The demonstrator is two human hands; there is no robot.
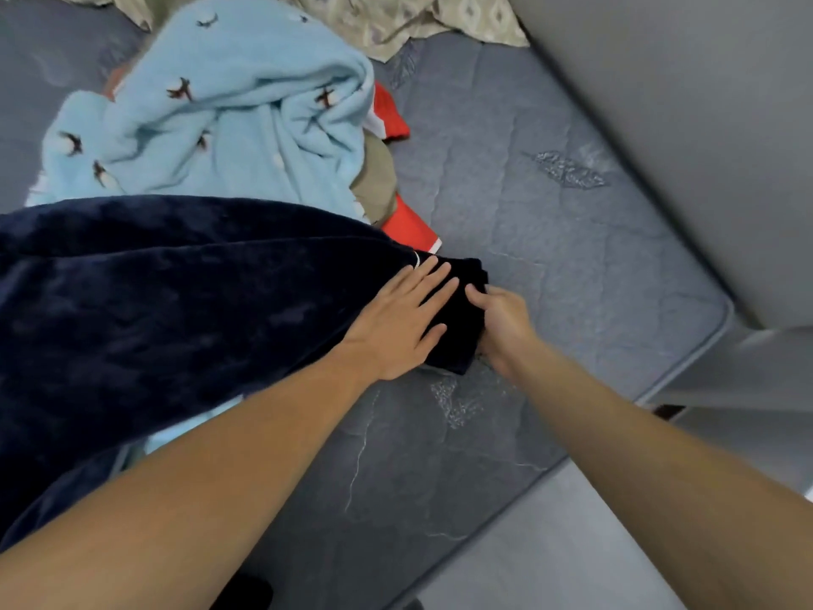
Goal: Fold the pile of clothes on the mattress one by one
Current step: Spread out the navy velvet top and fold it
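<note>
On the grey mattress (pixel 550 239), near its right-hand corner: navy plush garment (pixel 154 301) spread out leftward from that corner, its narrow end bunched into a dark stacked wad right at the hands. Left hand (pixel 400 319) flat on that wad, fingers straight and slightly spread, pressing down, not gripping. Right hand (pixel 501 323) just beside it on the corner side, fingers curled around the wad's edge, thumb on top, pinching the navy fabric. Judged mid-fold on this one piece: end gathered or doubled over, rest of the navy cloth loose and wrinkled, no tidy rectangle yet. Farther from the corner, behind the navy piece: light blue fleece (pixel 211 125) with small dark prints, crumpled, unfolded. Tucked under its corner-side edge: red item (pixel 391 116) with white trim and a tan piece (pixel 374 178), both unfolded, mostly hidden. Patterned beige cloth (pixel 396 19) at the far edge of the mattress, rumpled; part of the pile or bedding, cannot tell. No finished folded stack visible anywhere on the mattress. Judged early in the task: one garment in hand, at least three left.
</note>
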